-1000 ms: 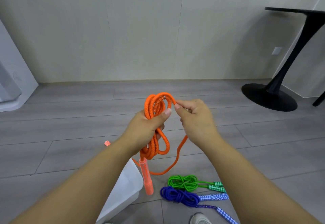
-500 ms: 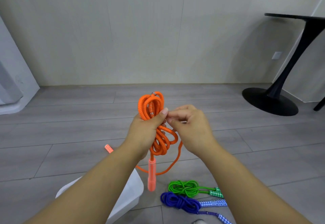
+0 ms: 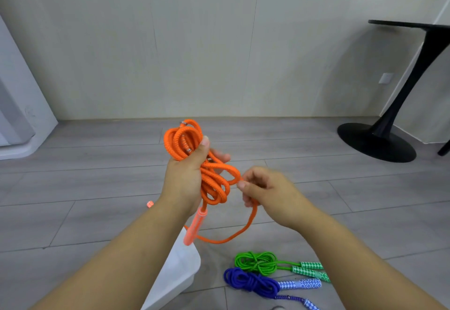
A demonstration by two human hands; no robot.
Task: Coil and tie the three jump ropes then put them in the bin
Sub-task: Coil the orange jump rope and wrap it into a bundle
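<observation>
Orange rope (image 3: 214,183) hangs in loose coils, one handle dangling.

The one camera sat on the person's head, looking forward and down, close above the floor (image 3: 97,188).

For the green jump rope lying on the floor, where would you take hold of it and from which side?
Probably at the tied waist of the green jump rope, from straight above. It lies flat on the floor, coil bunched at that knot, both handles trailing right; the blue jump rope crowds its near side.
</observation>
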